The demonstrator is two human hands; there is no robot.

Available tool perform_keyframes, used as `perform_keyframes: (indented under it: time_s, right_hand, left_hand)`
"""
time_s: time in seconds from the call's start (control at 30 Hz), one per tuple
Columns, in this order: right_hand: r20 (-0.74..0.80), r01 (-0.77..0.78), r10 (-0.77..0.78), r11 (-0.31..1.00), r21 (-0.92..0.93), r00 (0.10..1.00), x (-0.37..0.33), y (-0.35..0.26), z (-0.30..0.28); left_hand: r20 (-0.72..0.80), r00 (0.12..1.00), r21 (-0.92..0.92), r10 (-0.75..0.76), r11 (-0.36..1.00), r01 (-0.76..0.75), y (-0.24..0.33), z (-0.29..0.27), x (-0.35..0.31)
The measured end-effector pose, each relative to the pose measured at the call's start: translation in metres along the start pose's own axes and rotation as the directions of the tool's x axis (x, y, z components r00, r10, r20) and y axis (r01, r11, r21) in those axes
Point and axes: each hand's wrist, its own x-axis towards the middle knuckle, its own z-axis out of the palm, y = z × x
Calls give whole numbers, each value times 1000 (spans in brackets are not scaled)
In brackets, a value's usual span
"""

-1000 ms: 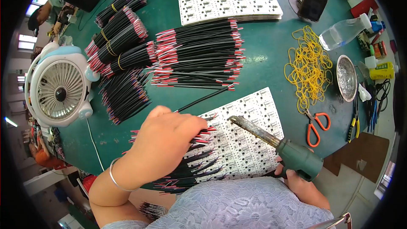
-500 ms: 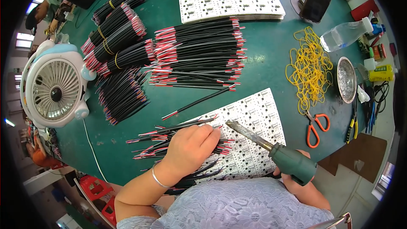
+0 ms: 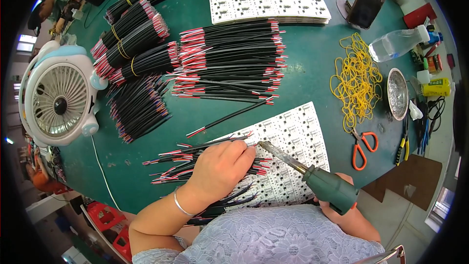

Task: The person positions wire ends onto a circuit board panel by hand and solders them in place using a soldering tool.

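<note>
One green-handled soldering iron [image 3: 312, 175], clamped in the fingers of the right hand [image 3: 328, 209], has edged closer to the left hand [image 3: 220, 166], whose fingers seem pinched on a wire [image 3: 254, 144] over the white board [image 3: 298, 137], nearly joining tip and wire.

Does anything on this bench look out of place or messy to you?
Mildly, yes. One black cable lies aslant on the near side of the tidy row of cables, off their line. The yellow bands sit in a loose tangle. Nothing looks plainly spilled or damaged.
</note>
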Motion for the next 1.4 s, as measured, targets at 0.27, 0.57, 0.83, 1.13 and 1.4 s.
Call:
perform_keyframes:
  time_s: [0.27, 0.57, 0.83, 1.13, 1.4]
  right_hand:
    - [-23, 85, -86, 995, -58, 996, 10, -10, -5]
    - [-9, -33, 33, 999, -6, 999, -6, -7, -4]
    - [66, -8, 8, 1000, -5, 998, -5, -6, -7]
    - [51, -21, 21, 1000, 9, 998, -6, -2, -5]
    - [-7, 24, -24, 999, 27, 1000, -2, -2, -7]
  left_hand:
    - [14, 1000, -8, -9, 1000, 9, 0, -1, 0]
    - [10, 1000, -47, 0, 999, 1, -2, -2, 1]
    - [0, 1000, -27, 25, 999, -25, -3, 0, 1]
    - [16, 1000, -15, 18, 1000, -18, -3, -1, 2]
    - [11, 1000, -1, 27, 1000, -27, -5, 0, 2]
